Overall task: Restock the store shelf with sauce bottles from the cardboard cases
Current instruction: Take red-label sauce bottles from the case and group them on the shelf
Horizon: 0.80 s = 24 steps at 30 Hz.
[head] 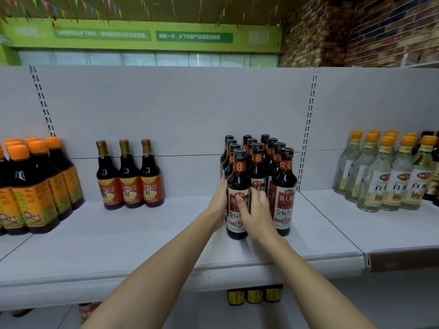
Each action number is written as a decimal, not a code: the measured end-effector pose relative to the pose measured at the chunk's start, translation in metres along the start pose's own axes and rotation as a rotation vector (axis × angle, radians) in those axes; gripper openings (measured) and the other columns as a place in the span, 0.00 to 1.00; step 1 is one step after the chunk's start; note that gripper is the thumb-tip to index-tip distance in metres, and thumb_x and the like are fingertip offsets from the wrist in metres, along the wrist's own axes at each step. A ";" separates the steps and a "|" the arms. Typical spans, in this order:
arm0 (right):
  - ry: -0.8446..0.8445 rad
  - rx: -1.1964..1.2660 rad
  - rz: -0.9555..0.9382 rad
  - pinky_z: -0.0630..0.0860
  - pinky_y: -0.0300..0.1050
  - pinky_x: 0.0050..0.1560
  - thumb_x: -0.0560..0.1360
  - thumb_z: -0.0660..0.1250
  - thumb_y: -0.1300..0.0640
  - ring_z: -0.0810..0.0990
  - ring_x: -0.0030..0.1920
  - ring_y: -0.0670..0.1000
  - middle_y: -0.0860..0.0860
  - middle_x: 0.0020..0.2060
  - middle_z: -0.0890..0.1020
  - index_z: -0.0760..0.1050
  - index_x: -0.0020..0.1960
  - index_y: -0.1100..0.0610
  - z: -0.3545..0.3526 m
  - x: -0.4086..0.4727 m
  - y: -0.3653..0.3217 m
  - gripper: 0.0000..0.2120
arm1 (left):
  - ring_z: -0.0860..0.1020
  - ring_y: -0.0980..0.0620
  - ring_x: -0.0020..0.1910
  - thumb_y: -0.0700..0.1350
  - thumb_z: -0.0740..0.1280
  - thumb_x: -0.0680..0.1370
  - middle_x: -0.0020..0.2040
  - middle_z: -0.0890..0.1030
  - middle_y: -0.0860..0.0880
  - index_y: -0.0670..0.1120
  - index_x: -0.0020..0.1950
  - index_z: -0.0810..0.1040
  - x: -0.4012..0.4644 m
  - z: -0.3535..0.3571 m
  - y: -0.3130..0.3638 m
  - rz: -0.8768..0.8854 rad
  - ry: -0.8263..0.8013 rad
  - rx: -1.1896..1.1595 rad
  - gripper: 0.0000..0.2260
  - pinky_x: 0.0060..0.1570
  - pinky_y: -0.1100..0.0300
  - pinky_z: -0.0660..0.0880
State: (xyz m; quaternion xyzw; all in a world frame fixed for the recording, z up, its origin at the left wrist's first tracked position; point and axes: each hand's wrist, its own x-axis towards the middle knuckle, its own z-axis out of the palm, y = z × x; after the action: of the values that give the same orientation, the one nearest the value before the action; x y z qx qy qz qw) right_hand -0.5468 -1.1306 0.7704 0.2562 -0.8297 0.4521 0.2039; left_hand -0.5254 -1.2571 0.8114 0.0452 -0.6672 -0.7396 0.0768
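A dark sauce bottle (238, 181) with a black cap and a red and white label stands upright at the front left of a block of several like bottles (283, 186) on the white shelf (142, 236). Both my hands are on this front bottle. My left hand (219, 200) lies against its left side, fingers reaching behind it. My right hand (255, 210) wraps its label from the right, thumb across the front. No cardboard case is in view.
Three gold-capped soy bottles (130, 176) stand at the shelf back, left of centre. Orange-capped dark bottles (35, 186) fill the far left. Clear vinegar bottles (389, 176) stand on the right shelf section. Yellow-labelled bottle tops (255, 294) show on the shelf below.
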 end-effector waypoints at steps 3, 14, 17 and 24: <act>-0.010 0.025 0.009 0.64 0.44 0.68 0.83 0.56 0.38 0.68 0.63 0.47 0.49 0.61 0.71 0.68 0.72 0.56 0.001 -0.002 0.003 0.26 | 0.79 0.60 0.58 0.61 0.57 0.84 0.64 0.81 0.54 0.54 0.73 0.70 0.001 -0.009 -0.004 -0.013 0.022 0.041 0.21 0.47 0.62 0.73; -0.086 0.082 0.058 0.72 0.50 0.65 0.80 0.49 0.27 0.74 0.60 0.47 0.45 0.56 0.76 0.71 0.61 0.49 0.009 -0.019 0.028 0.28 | 0.82 0.50 0.59 0.57 0.65 0.82 0.61 0.84 0.48 0.52 0.72 0.74 0.016 -0.011 -0.029 0.007 0.155 -0.015 0.20 0.59 0.49 0.80; -0.110 0.064 0.048 0.70 0.51 0.68 0.80 0.50 0.28 0.73 0.64 0.49 0.47 0.61 0.75 0.68 0.66 0.50 0.016 -0.019 0.026 0.30 | 0.83 0.49 0.57 0.58 0.64 0.82 0.59 0.84 0.49 0.53 0.72 0.74 0.018 -0.010 -0.030 -0.005 0.164 -0.007 0.20 0.59 0.48 0.80; -0.171 0.030 0.083 0.68 0.51 0.69 0.82 0.50 0.35 0.71 0.67 0.52 0.52 0.65 0.74 0.66 0.68 0.56 0.011 -0.018 0.017 0.28 | 0.81 0.53 0.55 0.58 0.59 0.84 0.60 0.83 0.49 0.51 0.70 0.73 0.013 -0.012 -0.018 -0.041 0.137 0.115 0.18 0.48 0.58 0.78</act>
State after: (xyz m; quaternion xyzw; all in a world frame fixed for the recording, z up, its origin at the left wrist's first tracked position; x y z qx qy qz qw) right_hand -0.5446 -1.1280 0.7433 0.2620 -0.8471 0.4491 0.1097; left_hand -0.5368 -1.2690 0.7924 0.1134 -0.7006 -0.6967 0.1044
